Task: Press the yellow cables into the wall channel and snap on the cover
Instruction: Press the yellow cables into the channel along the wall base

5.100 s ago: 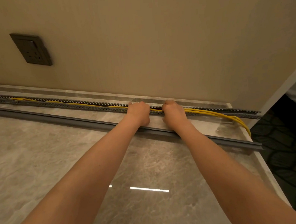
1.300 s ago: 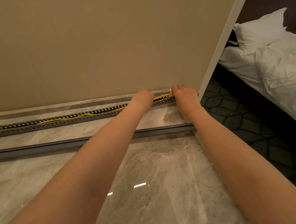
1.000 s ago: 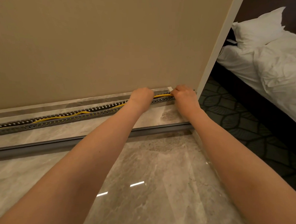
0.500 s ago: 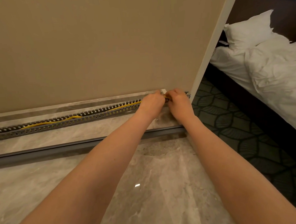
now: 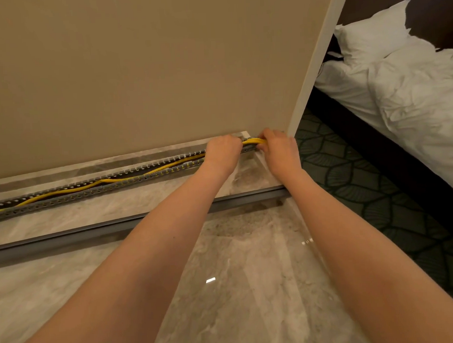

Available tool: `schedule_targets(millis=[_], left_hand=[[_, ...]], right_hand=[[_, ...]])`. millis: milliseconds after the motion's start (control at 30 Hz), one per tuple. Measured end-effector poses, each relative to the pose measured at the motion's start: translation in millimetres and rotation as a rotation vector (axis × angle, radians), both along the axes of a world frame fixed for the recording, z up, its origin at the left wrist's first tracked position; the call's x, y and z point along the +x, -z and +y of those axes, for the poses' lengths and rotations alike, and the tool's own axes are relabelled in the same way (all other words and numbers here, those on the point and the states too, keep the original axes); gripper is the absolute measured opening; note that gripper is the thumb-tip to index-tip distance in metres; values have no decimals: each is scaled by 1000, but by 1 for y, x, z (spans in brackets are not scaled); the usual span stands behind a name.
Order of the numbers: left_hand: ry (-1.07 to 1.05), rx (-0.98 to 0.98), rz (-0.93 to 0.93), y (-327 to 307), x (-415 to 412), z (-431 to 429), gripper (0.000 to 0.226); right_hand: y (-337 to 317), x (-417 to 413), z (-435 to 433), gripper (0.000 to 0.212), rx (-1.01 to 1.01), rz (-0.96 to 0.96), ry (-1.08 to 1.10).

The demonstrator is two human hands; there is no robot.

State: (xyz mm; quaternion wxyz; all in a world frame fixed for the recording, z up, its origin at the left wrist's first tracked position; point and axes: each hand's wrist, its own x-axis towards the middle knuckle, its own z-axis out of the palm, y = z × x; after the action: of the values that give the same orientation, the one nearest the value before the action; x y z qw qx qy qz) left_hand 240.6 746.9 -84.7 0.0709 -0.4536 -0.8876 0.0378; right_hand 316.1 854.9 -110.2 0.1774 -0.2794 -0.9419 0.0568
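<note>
A grey slotted wall channel (image 5: pixel 95 190) runs along the foot of the beige wall. Yellow cables (image 5: pixel 131 177) lie inside it and arch up a little at its right end. My left hand (image 5: pixel 223 151) and my right hand (image 5: pixel 279 149) sit at that right end, both curled over the yellow cables, with a short yellow stretch showing between them. The long grey cover (image 5: pixel 112 225) lies flat on the marble floor, parallel to the channel and nearer to me, passing under my forearms.
The wall ends at a white corner edge (image 5: pixel 312 69) just right of my hands. Beyond it is dark patterned carpet (image 5: pixel 365 190) and a bed with white bedding (image 5: pixel 409 83). Glossy marble floor (image 5: pixel 239 288) spreads below my arms.
My hands have slid right along the channel to its end by the wall corner and drawn closer together. The cables left of them now lie lower in the channel.
</note>
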Motion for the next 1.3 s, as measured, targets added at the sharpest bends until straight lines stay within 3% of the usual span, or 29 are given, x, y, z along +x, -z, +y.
schedule_targets(millis=[233,533,767,900,1167,1300], left_hand=[[5,9,-61,0,-10,-1,31],[42,41,-147,0,-12,-2,30],[96,87,-148,5,-13,-5,31],[111,191,-171,12,-9,-2,39],[90,148,-147,13,3,20,39],[56,101,-130,6,2,24,35]], right_hand=[[-10,-10,19,16,152,-44,-171],[-19,-16,29,16,-194,11,-84],[-16,-10,22,24,69,-96,-136],[-5,-5,21,29,103,-50,-150],[8,-5,16,43,-231,217,-3],[13,-5,18,38,-344,329,162]])
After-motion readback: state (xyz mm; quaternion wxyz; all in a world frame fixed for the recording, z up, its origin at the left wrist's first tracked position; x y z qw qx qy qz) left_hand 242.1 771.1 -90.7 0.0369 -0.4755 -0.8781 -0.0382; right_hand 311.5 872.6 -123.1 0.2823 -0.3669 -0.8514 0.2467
